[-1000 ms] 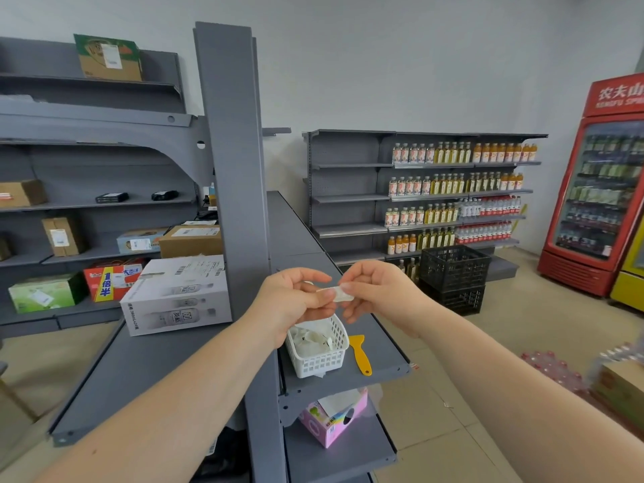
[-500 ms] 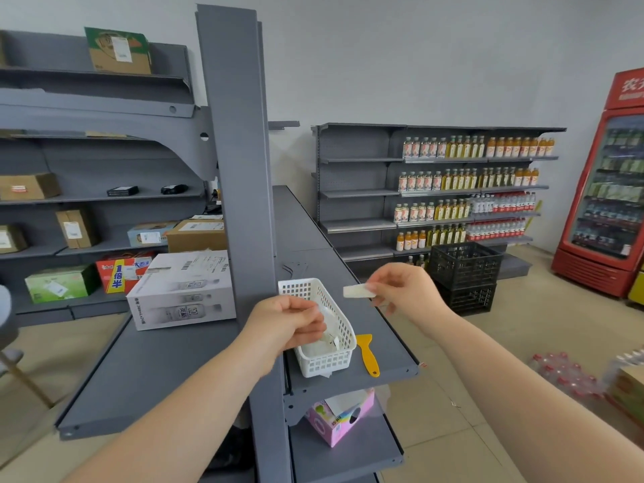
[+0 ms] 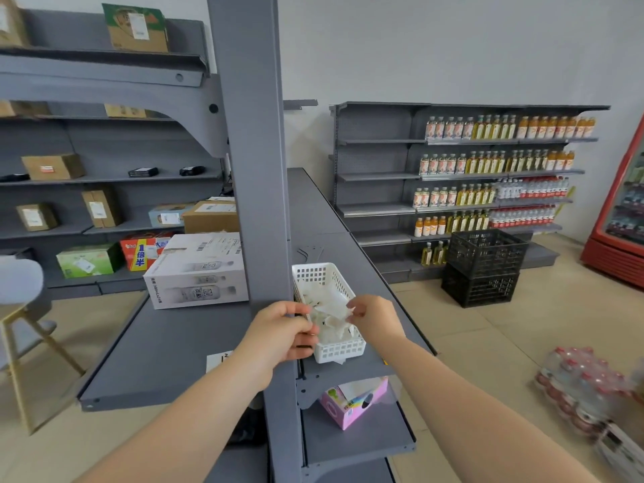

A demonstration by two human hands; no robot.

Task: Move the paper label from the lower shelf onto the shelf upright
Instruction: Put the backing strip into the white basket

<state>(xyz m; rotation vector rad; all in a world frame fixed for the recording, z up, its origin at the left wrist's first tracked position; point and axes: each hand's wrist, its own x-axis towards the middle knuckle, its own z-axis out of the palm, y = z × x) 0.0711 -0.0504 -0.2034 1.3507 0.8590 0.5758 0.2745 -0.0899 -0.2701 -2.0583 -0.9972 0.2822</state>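
A white bottle carton [image 3: 198, 270] sits left of the grey shelf upright [image 3: 256, 169]. The left hand [image 3: 278, 334] curls at the white basket [image 3: 339, 350] rim, grip unclear. The right hand [image 3: 374, 317] pinches a paper label [image 3: 334, 310] over the basket.

Pale grey wall [image 3: 418, 47], beige tiled floor [image 3: 488, 325], grey bottle-stocked shelving [image 3: 380, 176], red fridge [image 3: 623, 217] at right.
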